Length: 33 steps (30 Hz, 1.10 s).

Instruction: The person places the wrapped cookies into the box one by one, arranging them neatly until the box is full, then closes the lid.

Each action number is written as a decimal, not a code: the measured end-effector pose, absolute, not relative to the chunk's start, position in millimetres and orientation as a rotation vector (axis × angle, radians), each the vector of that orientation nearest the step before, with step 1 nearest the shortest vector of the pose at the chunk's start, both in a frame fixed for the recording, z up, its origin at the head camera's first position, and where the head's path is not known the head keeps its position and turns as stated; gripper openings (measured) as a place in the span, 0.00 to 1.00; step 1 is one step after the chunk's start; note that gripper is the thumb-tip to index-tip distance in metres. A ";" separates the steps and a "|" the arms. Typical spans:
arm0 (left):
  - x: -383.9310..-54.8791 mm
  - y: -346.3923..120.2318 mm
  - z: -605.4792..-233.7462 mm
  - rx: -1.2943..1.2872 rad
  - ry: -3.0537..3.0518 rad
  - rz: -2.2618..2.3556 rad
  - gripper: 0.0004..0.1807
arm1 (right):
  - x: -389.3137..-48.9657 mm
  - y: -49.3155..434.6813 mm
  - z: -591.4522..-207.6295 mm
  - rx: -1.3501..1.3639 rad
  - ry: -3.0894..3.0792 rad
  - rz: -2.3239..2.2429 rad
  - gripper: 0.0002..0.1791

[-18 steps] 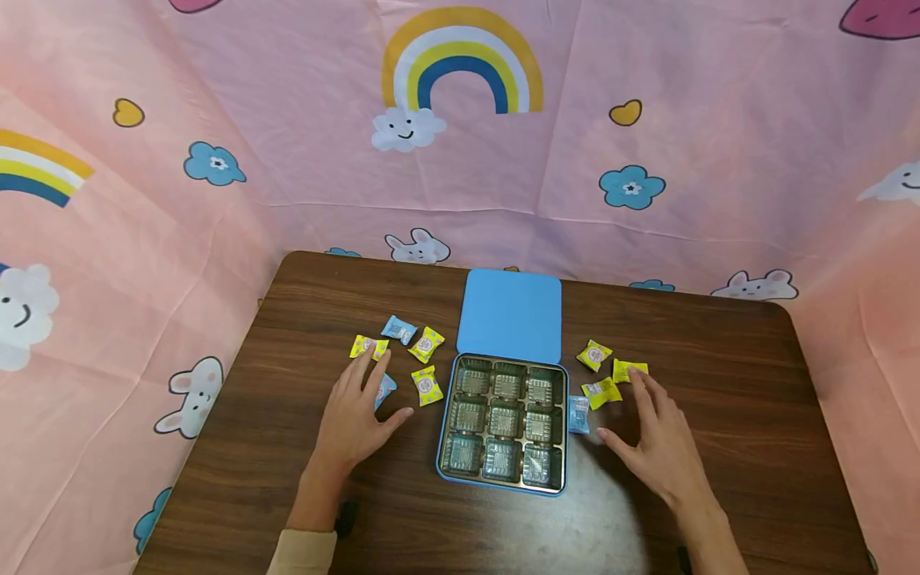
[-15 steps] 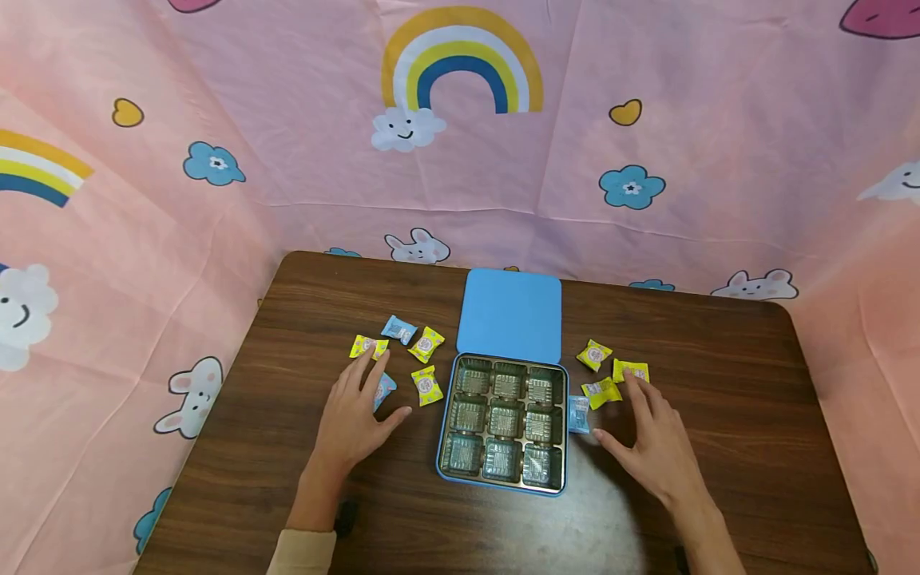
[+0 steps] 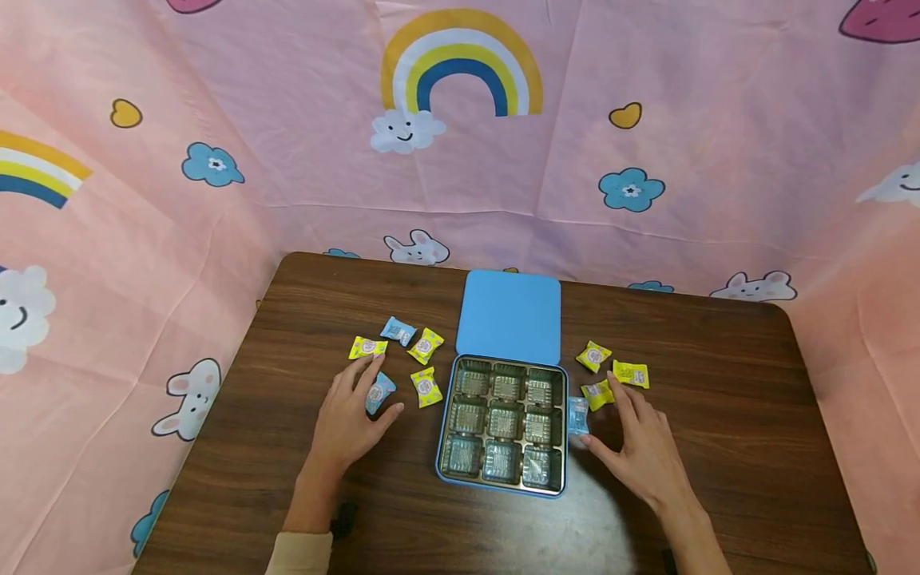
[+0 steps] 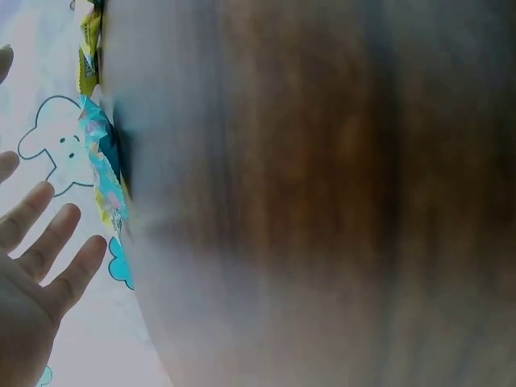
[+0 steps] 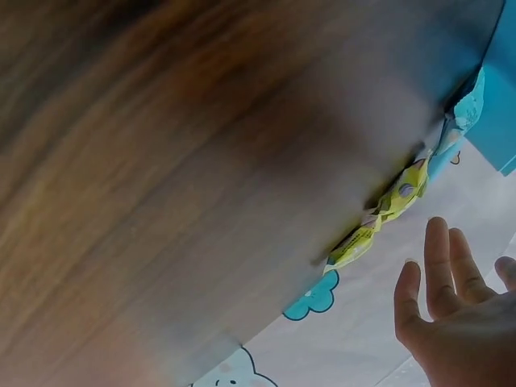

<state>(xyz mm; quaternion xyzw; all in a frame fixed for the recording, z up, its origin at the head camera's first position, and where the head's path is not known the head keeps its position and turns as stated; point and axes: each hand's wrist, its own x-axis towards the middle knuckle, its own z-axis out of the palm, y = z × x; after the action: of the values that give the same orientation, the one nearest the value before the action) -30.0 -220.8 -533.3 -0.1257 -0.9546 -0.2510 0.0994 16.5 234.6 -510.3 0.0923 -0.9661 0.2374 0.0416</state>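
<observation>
Pink patterned cloth (image 3: 460,176) is hanging around the brown table (image 3: 244,447). Blue tin (image 3: 503,485) is sitting uncovered mid-table, its 9 compartments (image 3: 505,419) showing nothing inside. Blue lid (image 3: 509,315) is lying flat at the tin's far side, edges meeting or nearly so.

Change: right hand (image 3: 642,454) is shifting inward, toward the tin. Left hand (image 3: 348,419) is easing back slightly, uncovering more of the left blue packet (image 3: 380,393). My read: the right side is leading, nothing is being lifted so far. Both hands are staying part open, fingers loosely bent, gripping nothing I can see. Right thumb is hanging by the near end of the right blue packet (image 3: 578,415), index by the nearest right yellow packet (image 3: 598,395); can't tell if either is touching.

All 9 packets are lying on the table. Left: 3 yellow packets (image 3: 427,387), 2 blue, counting the far blue packet (image 3: 398,331). Right: 3 yellow, 1 blue.

Clearance: right blue is sitting tight by the tin's right wall, leaving little finger room there; its near end is facing bare wood. Left 5 are lying separate, bare table showing between them and the tin. Table edges are running well apart from every packet.
</observation>
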 end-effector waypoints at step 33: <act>-31.9 -228.8 -539.1 -0.291 -2.900 -0.749 0.41 | 22.3 201.4 -514.1 0.312 -3.004 0.917 0.47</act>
<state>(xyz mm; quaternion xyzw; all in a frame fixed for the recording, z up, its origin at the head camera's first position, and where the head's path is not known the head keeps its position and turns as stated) -31.9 -228.8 -539.1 -0.0965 -0.9616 -0.2485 0.0660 22.3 201.4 -514.1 0.0988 -0.9517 0.2905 -0.0076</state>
